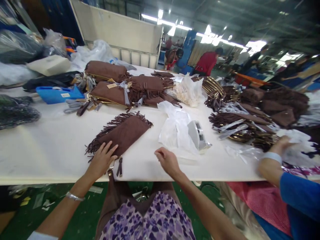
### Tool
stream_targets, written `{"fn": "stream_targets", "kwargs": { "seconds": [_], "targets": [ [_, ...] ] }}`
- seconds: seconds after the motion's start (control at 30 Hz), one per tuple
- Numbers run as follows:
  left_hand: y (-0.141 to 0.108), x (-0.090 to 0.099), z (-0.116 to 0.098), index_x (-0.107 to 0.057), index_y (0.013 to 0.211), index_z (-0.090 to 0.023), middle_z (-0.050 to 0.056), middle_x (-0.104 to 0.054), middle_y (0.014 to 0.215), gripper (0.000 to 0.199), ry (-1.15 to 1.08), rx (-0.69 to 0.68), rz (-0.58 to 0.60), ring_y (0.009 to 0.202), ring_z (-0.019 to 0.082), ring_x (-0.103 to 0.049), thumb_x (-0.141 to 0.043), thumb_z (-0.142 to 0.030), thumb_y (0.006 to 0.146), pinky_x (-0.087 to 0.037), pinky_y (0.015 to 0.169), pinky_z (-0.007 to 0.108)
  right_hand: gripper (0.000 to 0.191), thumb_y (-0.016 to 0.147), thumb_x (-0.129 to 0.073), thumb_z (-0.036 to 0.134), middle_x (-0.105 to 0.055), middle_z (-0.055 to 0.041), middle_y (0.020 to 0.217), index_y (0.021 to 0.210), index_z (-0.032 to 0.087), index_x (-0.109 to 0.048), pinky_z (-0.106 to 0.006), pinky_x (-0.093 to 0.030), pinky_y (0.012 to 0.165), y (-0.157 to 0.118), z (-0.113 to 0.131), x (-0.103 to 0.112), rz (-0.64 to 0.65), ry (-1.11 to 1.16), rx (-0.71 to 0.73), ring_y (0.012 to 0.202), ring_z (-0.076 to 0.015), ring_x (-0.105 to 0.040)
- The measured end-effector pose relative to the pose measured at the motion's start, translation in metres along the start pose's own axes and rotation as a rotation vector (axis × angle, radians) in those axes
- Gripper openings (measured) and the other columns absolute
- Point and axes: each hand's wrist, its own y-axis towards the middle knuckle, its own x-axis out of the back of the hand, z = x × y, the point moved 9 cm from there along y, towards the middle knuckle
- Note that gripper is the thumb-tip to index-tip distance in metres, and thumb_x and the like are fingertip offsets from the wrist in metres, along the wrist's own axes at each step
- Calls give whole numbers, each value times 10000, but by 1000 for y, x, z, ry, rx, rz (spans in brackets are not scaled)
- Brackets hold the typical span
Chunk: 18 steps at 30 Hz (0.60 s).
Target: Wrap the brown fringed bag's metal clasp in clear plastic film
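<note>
On the desk [55, 146] lies a fringed pouch [130, 131]. The spread left hand [102, 161] should steady it lightly; the right hand [168, 162] curls closed.

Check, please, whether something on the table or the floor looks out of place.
Pale scraps litter the green floor at left, which looks untidy. The brown fringed clutch under the left hand shows no visible damage.
</note>
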Motion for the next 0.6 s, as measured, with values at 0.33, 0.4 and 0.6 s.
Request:
{"fn": "stream_targets", "kwargs": {
  "seconds": [0.33,0.4,0.6],
  "targets": [
    [9,37,-57,-573,1190,-118,169,-485,1358,341,-5,98,-191,1372,322,-304,-398,-287,951,-329,1124,537,359,905,-421,312,-662,-128,1073,1176,127,-568,-337,-462,855,31,-118,131,-432,-234,-204,967,-223,-627],
    [9,42,-74,-582,1167,-132,153,-490,1359,315,-33,88,-180,1373,319,-307,-400,-269,949,-340,1122,538,409,897,-407,225,-581,-173,1232,1277,96,-487,-353,-444,918,39,-118,136,-462,-389,-136,1104,-246,-568],
    [6,42,-102,-588,1153,-196,106,-542,1324,283,-83,52,-204,1331,293,-392,-405,-273,950,-433,1065,514,485,844,-384,39,-468,-180,1366,1319,112,-453,-350,-438,946,59,-121,98,-86,-769,-17,1185,-251,-516]
  ]
}}
